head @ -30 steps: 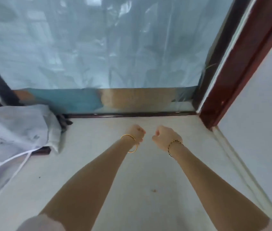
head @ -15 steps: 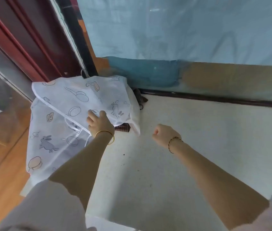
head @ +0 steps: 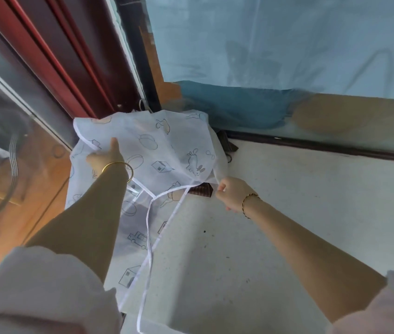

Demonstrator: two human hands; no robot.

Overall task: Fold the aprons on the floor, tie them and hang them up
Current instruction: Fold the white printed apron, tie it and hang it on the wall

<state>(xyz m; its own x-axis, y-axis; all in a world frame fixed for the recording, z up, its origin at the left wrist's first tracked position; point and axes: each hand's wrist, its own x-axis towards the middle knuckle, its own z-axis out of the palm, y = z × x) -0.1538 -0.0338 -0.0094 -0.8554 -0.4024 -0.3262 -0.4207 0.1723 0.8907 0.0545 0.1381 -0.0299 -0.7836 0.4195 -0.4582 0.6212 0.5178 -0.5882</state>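
The apron (head: 167, 150) is a thin white one printed with little rabbits, houses and pans. It lies bunched up in the corner of the pale floor (head: 299, 213), right against the dark red door frame (head: 70, 56) and the blue plastic sheet (head: 263, 44) behind it. Part of it drapes over the edge towards the wooden floor (head: 34, 189) on the left. Its white strings (head: 148, 237) trail loose down the pale surface towards the person.

The left hand (head: 108, 156) rests on the cloth near the white trim, one finger straight and the thumb spread wide — touching it, not gripping. The right hand (head: 232, 192) has its fingers curled and pinches the apron's right-hand corner, lifting that edge a little off the floor. A small dark brown thing (head: 200, 190) shows just under the raised corner — too hidden to make out. A gold bangle (head: 119, 166) sits on the left wrist, and a thinner bracelet (head: 249, 203) on the right.
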